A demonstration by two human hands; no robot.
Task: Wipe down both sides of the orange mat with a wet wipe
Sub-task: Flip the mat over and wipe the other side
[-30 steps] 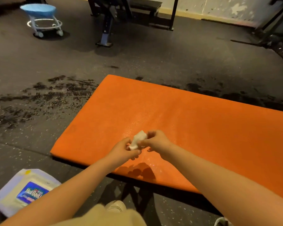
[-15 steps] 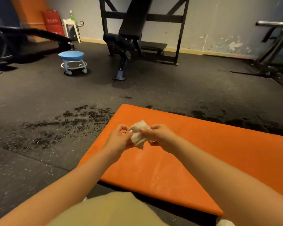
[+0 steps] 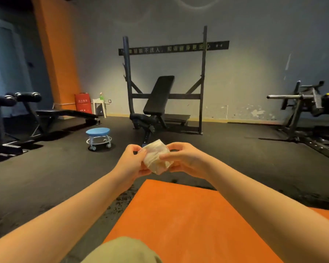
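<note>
The left hand and right hand each take a pinch grip on the wet wipe, thumbs and fingers closed on opposite edges, probably to refold it to a clean face. The wet wipe is held clear above the far edge of the mat, which lies flat on the floor.

Dark rubber floor, grey wall, black incline bench, small blue stool, orange pillar
</note>
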